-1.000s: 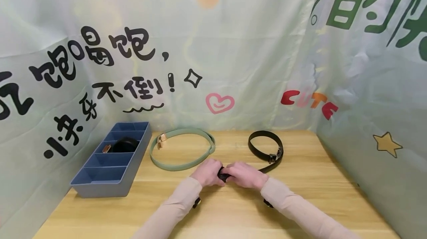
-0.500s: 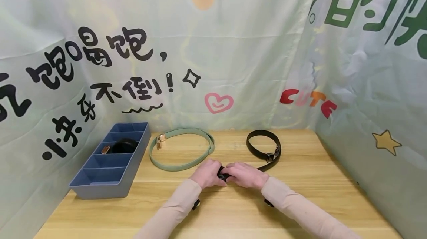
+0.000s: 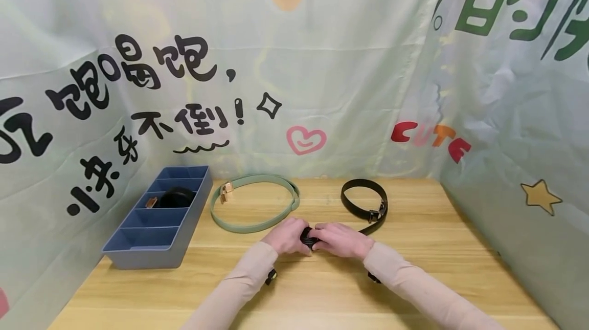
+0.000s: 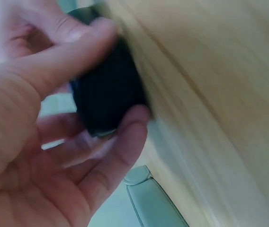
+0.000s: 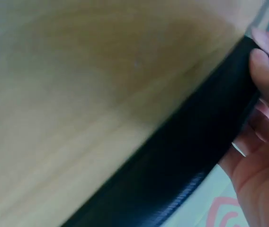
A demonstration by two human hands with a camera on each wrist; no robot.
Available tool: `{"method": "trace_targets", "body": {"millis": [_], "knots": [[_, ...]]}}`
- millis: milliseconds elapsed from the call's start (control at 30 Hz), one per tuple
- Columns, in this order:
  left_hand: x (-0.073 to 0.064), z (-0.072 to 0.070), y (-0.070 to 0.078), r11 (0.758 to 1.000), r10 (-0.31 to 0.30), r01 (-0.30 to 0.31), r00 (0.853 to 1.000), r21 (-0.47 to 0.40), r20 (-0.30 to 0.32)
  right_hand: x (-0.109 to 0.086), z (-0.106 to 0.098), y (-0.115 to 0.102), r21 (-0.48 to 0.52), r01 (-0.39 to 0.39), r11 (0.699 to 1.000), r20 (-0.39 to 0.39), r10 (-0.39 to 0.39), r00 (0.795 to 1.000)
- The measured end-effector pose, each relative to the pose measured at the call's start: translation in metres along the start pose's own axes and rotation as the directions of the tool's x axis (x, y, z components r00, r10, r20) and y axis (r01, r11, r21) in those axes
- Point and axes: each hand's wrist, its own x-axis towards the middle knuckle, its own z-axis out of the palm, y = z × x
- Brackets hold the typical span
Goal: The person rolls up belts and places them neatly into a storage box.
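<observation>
Both hands meet at the front middle of the table over a tightly rolled black belt [image 3: 307, 238]. The left hand [image 3: 290, 236] grips the roll between thumb and fingers; its left wrist view has the dark roll [image 4: 108, 90] close up, blurred. Against the roll's other side, the right hand [image 3: 340, 240] pinches the black strap [image 5: 172, 142], which runs past its fingers in the right wrist view. From under that hand the strap goes on to a loose loop [image 3: 354, 209] with a dark buckle [image 3: 375, 215]. Part of the strap is hidden by the right hand.
A green belt [image 3: 246, 228] with a gold-toned buckle [image 3: 227, 191] lies in a loop behind the left hand. At left stands a blue-grey divided tray [image 3: 142, 261]; one compartment holds a coiled black belt [image 3: 177, 197]. Printed cloth [image 3: 349, 89] encloses the back and sides.
The loose black loop has slid slightly left toward the hands. Both hands keep their hold on the rolled belt, and the head view has shifted a little.
</observation>
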Motion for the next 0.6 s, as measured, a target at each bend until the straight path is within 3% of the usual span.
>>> {"method": "trace_targets", "body": {"millis": [133,333,433,600], "knots": [[0.0004,-0.0001,-0.0017,0.999,-0.034,0.034,0.999,0.019,-0.021,0.0019,-0.0004,0.0005,0.003,-0.016,1.0,0.028,0.016,0.999],[0.0051,-0.0057,-0.0056,0.999,0.049,-0.049,0.998,-0.001,0.034,-0.0022,-0.0075,0.0032,0.001,-0.054,0.999,0.09,0.054,0.994],[0.0067,-0.0063,-0.0065,0.998,0.066,-0.065,0.996,-0.021,0.054,-0.0031,-0.0076,0.0041,-0.018,-0.032,0.999,0.07,0.033,0.997],[0.0068,-0.0013,-0.0021,0.999,0.033,-0.033,0.999,0.009,0.032,-0.0021,-0.0015,0.0041,-0.045,0.03,0.999,-0.015,-0.031,0.999]]}}
